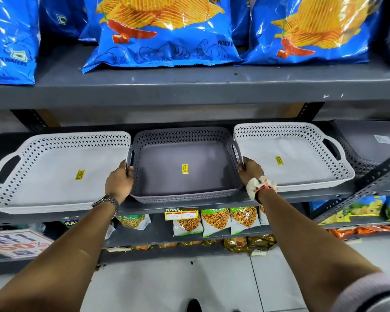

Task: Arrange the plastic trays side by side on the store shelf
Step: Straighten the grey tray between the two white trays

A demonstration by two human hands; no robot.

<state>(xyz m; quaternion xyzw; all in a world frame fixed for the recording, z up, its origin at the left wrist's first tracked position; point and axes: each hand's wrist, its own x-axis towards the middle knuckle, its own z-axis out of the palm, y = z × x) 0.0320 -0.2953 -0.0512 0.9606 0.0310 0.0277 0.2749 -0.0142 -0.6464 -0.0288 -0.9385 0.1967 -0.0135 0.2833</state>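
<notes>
A: Head view, single frame. Centre of frame: dark grey tray (185,163) sits on the grey metal shelf (144,207), perforated walls, yellow price sticker (184,169) on its floor.

B: Hands?

A: Left hand (119,180) is on the tray's left handle, fingers (129,171) curled closed around the rim there. Right hand (250,168) is on the right handle, fingers wrapped over that edge; fingertips hidden behind the rim. Both clamped on the dark tray.

B: Neighbours?

A: Left white tray (54,172) fills the left-centre of the frame, its right wall touching or just beside the grey tray's left wall; cannot tell which. Right white tray (291,156) lies right of centre, its left wall overlapping the grey tray's right handle. Each carries a yellow sticker. All three in one row on the same shelf.

B: Wrists?

A: Metal wristwatch (107,202) on the left wrist. White scrunchie (258,184) with a reddish band on the right wrist; a ring shows on a right finger.

B: Surroundings?

A: Upper frame: blue potato wafer bags (162,34) stand on the shelf above. Far right, another dark tray (367,152), partly hidden behind a slanted perforated metal strut (369,176). Lower frame: small snack packets (215,221) on the shelf beneath, a yellow-and-red price tag (182,213) on the shelf edge, a promotional sign (14,244) lower left, pale tiled floor (167,284) at bottom.
</notes>
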